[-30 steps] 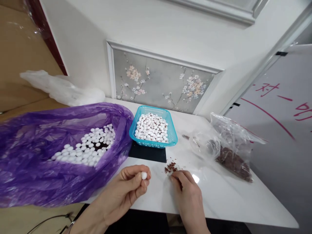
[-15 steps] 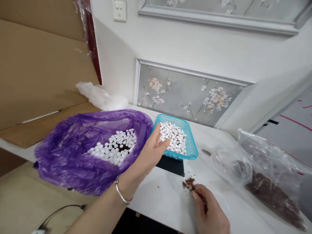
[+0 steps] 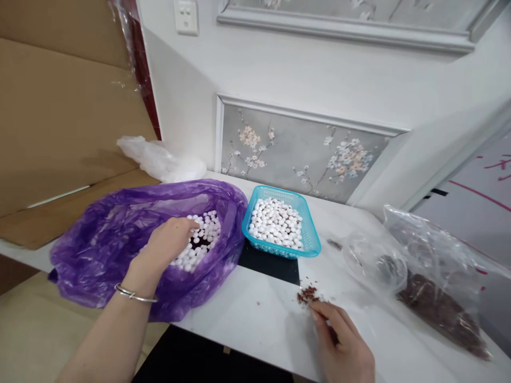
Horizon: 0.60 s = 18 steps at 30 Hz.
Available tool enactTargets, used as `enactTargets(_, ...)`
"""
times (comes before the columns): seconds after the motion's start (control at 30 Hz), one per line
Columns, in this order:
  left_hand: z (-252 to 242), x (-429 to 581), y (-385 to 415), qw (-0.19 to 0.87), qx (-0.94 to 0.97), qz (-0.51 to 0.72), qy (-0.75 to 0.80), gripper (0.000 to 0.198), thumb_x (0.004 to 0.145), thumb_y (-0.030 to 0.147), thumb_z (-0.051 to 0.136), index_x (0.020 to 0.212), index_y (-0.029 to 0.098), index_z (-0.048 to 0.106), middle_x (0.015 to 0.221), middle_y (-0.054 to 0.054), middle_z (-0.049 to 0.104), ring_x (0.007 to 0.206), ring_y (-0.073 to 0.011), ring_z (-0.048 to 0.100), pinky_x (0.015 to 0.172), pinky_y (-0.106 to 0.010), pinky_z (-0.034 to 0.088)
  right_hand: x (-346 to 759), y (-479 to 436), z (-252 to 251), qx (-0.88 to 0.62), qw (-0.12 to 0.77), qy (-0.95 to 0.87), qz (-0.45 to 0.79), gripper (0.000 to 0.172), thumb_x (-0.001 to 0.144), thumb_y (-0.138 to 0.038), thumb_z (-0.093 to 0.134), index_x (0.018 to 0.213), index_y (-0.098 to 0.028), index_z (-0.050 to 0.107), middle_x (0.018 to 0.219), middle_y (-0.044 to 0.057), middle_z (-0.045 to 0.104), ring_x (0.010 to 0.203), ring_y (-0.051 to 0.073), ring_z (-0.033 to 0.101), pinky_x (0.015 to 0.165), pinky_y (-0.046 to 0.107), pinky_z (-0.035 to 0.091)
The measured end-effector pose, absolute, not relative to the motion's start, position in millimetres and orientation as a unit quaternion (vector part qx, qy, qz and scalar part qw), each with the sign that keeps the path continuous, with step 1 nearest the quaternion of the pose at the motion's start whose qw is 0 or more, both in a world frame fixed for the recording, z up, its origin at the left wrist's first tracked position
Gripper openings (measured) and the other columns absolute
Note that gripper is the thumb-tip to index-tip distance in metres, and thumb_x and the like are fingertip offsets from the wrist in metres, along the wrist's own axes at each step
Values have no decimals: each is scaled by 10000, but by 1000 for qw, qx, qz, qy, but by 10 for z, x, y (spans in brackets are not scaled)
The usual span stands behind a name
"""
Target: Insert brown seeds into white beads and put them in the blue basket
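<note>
Since half a second ago, the left hand [image 3: 165, 247] has swung from the basket [image 3: 279, 190] back into the purple bag [image 3: 99, 239] at the left edge of the table [image 3: 255, 324]. Its fingers curl down among the white balls [image 3: 205, 231]; whether they pinch one I cannot tell. Many balls remain in the bag, while the basket beside it is heaped nearly to its rim. Near the front edge lie red-brown crumbs [image 3: 306, 294]. The right hand [image 3: 343, 346] rests just beside them, fingers bunched, grip unclear. A clear bag [image 3: 431, 276] sits toward the right edge.
</note>
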<state>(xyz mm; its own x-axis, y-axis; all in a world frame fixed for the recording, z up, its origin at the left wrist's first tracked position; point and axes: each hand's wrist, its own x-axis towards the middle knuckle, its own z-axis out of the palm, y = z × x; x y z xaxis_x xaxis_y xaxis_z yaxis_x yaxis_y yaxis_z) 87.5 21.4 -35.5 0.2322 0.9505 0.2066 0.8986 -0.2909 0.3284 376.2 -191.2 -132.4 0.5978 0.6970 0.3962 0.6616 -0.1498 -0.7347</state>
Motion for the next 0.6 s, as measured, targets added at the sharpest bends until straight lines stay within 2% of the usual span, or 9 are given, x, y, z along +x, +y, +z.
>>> enactTargets(0.13, -395, 922, 215, 61, 792, 184, 579, 367, 746, 119, 479, 977, 197, 754, 941, -146, 761, 932, -346, 673, 812, -394, 471, 3763, -1939, -1289, -745, 522, -413, 38, 315, 852, -507, 534, 890, -235, 688, 985, 53, 683, 906, 230, 625, 819, 313, 459)
enactTargets(0.23, -335, 951, 211, 67, 795, 220, 561, 359, 763, 130, 473, 1001, 146, 742, 1035, -176, 732, 964, -348, 655, 854, -398, 455, 3777, -1954, -1267, -737, 550, -391, 46, 304, 818, -504, 588, 868, -218, 678, 934, 62, 680, 863, 227, 612, 747, 296, 470)
enactTargets(0.33, -241, 1046, 81, 87, 775, 291, 555, 332, 827, 240, 496, 1068, 149, 705, 1102, -140, 709, 949, -300, 647, 860, -355, 455, 3780, -1957, -1240, -739, 555, -375, 71, 304, 783, -512, 629, 795, -212, 682, 868, 55, 697, 784, 218, 620, 710, 294, 481)
enactTargets(0.4, -196, 1181, -105, 202, 725, 378, 539, 290, 826, 349, 566, 1004, 177, 717, 946, -87, 737, 817, -252, 649, 756, -308, 482, 3773, -1950, -1210, -742, 565, -344, 104, 316, 755, -517, 655, 806, -207, 689, 811, 48, 715, 739, 214, 648, 701, 295, 503)
enactTargets(0.47, -191, 1362, -338, 417, 638, 440, 475, 214, 780, 381, 659, 818, 183, 729, 760, -42, 705, 711, -194, 616, 662, -250, 481, 3767, -1936, -1170, -751, 571, -302, 138, 331, 742, -518, 666, 852, -207, 692, 745, 37, 725, 706, 214, 676, 701, 296, 523)
enactTargets(0.53, -233, 1558, -560, 610, 545, 421, 392, 200, 776, 373, 690, 745, 177, 709, 705, -13, 658, 620, -119, 568, 580, -188, 465, 3766, -1917, -1125, -754, 571, -279, 164, 336, 744, -518, 664, 871, -208, 689, 701, 29, 725, 686, 210, 684, 710, 298, 534)
enactTargets(0.6, -313, 1730, -721, 727, 460, 379, 341, 194, 788, 345, 698, 717, 165, 694, 691, 7, 622, 573, -67, 534, 533, -134, 449, 3771, -1897, -1084, -743, 576, -281, 192, 344, 747, -517, 667, 861, -193, 689, 687, 35, 725, 651, 202, 674, 694, 305, 547)
